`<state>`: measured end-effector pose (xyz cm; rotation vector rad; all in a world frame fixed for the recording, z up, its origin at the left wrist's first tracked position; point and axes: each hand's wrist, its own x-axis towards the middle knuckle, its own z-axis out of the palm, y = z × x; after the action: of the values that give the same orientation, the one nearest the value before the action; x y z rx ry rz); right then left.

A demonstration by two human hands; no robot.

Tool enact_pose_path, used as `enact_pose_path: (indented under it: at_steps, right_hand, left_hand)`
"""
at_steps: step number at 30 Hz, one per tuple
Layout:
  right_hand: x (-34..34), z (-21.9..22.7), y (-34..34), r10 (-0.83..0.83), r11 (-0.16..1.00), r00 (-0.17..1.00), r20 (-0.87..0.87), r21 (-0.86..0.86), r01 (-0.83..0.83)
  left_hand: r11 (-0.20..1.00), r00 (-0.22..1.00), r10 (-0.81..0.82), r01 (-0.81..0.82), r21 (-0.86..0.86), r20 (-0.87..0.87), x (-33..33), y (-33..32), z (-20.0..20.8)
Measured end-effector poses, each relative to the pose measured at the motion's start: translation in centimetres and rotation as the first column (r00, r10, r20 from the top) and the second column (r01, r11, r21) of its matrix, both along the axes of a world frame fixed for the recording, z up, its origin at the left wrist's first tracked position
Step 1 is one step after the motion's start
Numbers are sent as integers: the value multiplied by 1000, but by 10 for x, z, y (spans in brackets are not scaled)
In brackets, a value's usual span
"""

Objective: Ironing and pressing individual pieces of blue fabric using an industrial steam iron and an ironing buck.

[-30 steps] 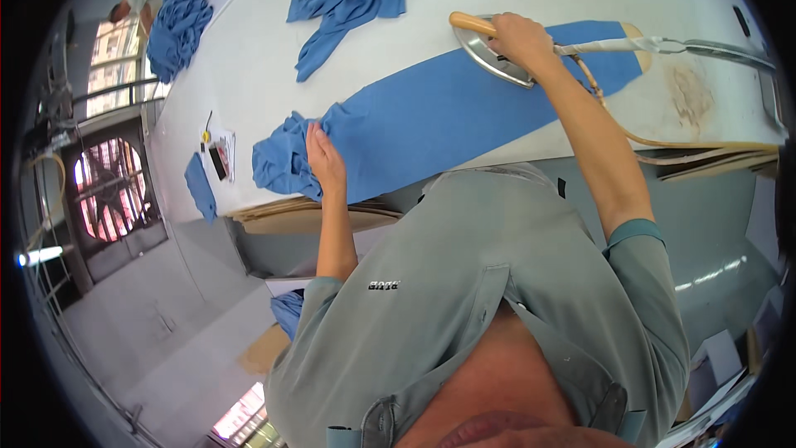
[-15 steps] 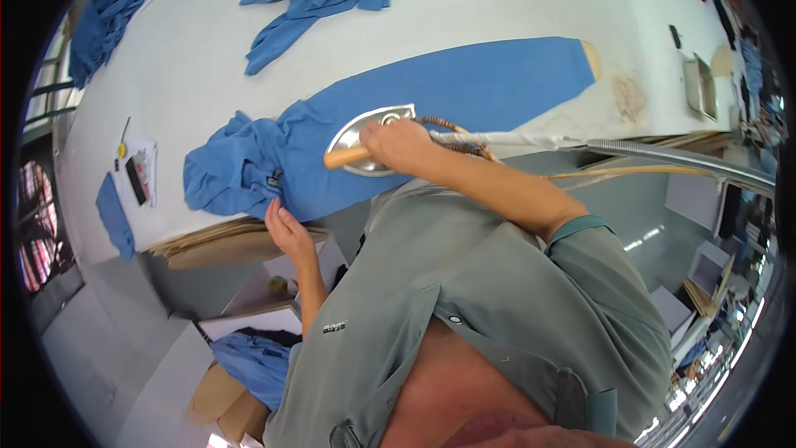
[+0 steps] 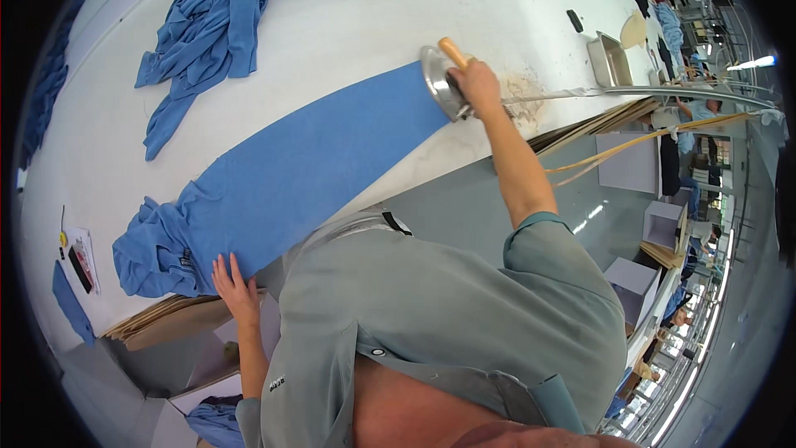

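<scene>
A blue garment (image 3: 298, 149) lies smoothed out in a long strip across the white table, its left end bunched up around a small dark label. My right hand (image 3: 479, 87) is closed around the wooden handle of a silver iron (image 3: 436, 87), at the far right end of the strip. The iron stands at an angle, and its underside is hidden. My left hand (image 3: 237, 289) touches the near edge of the garment beside the bunched part, fingers spread, holding nothing.
More blue garments (image 3: 220, 21) lie heaped at the back. A metal tray (image 3: 609, 62) and a small black object (image 3: 575, 20) sit at the right. A hose and yellowish cords run rightward from the iron. Cardboard sheets (image 3: 170, 319) jut from under the table's near edge.
The iron has moved with my right hand from the middle of the garment to its right end and turned. My left hand has come onto the garment's near edge. The view has shifted.
</scene>
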<state>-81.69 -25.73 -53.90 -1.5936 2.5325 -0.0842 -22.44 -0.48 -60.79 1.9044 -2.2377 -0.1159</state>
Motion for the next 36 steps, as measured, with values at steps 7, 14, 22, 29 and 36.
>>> enact_pose_path:
  at_steps: [7,14,22,29,36]
  right_hand:
    - [-130,-4,2,-105,977,994,-2,189,104]
    - [-150,-4,9,-29,992,962,-272,-127,-6]
    - [208,77,28,953,293,234,192,-394,-871]
    - [292,75,-27,931,363,356,77,-114,-925]
    - [297,107,-54,919,375,388,-77,-145,-916]
  left_hand:
    - [998,998,40,-43,43,50,0,3,-10]
    - [994,993,85,-89,-56,-78,9,-2,17]
    - [870,995,-9,-41,-492,-98,42,-108,120]
    - [886,970,-139,32,-462,-200,82,-175,154]
    - [825,978,-161,62,-561,-129,93,-202,180]
